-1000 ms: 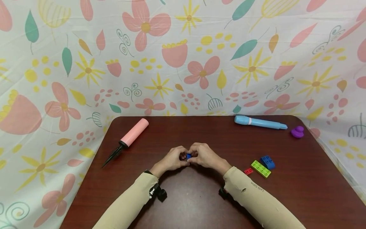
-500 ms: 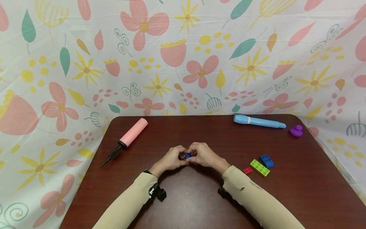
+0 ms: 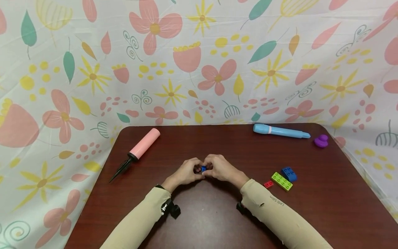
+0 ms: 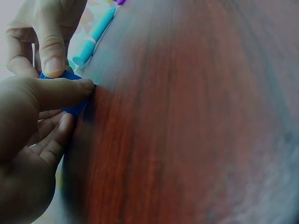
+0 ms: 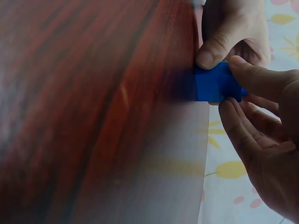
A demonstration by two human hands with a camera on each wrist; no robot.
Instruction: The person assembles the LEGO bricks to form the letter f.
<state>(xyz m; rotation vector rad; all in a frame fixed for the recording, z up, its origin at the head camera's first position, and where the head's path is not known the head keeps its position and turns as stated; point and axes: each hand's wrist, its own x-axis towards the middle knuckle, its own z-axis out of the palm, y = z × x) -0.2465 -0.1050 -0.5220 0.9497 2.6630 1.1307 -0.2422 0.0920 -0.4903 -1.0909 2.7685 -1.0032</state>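
Both hands meet over the middle of the table, pinching one small blue building brick [image 3: 203,169] between them. My left hand [image 3: 186,172] grips its left side with thumb and fingertips, and my right hand [image 3: 221,168] grips its right side. In the right wrist view the blue building brick [image 5: 210,85] shows smooth faces and a corner edge, with the thumbs of both hands on its near side. The left wrist view has the blue building brick [image 4: 74,110] mostly covered by fingers. Its far side is hidden.
Right of the hands lie a red brick [image 3: 268,184], a lime green brick [image 3: 282,181] and another blue brick [image 3: 289,174]. A light blue pump-like tube [image 3: 281,131] and a purple knobbed object [image 3: 321,141] are at the back right, a pink hand pump [image 3: 144,143] at the left.
The hands keep their grip on the blue building brick in nearly the same place. The whole head view has shifted slightly left.
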